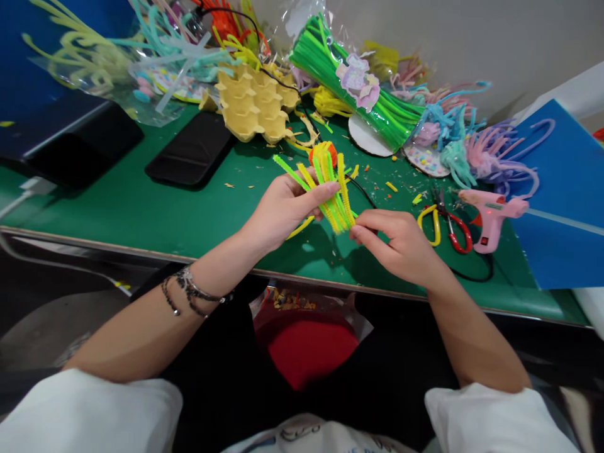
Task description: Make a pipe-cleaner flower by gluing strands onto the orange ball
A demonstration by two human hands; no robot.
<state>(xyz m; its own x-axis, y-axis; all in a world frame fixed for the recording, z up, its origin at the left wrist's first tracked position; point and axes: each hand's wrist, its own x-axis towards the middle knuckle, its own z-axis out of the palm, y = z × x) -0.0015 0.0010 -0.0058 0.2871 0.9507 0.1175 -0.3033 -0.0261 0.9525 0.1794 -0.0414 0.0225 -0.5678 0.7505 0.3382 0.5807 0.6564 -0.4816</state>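
Observation:
My left hand is closed around a bundle of yellow and bright green pipe cleaners, thumb across the front. Several of its strands are bent into loops at the lower end, and loose tips stick out at the upper left. At the bundle's lower right end, my right hand pinches a green pipe cleaner between thumb and fingers. An orange rounded piece shows just behind the bundle; whether it is attached I cannot tell. Another yellow strand hangs below my left hand.
To the right lie scissors and a pink glue gun with its black cord. A yellow egg carton, a black phone and a bag of green pipe cleaners are behind. A dark box-shaped device stands left; scraps litter the green table.

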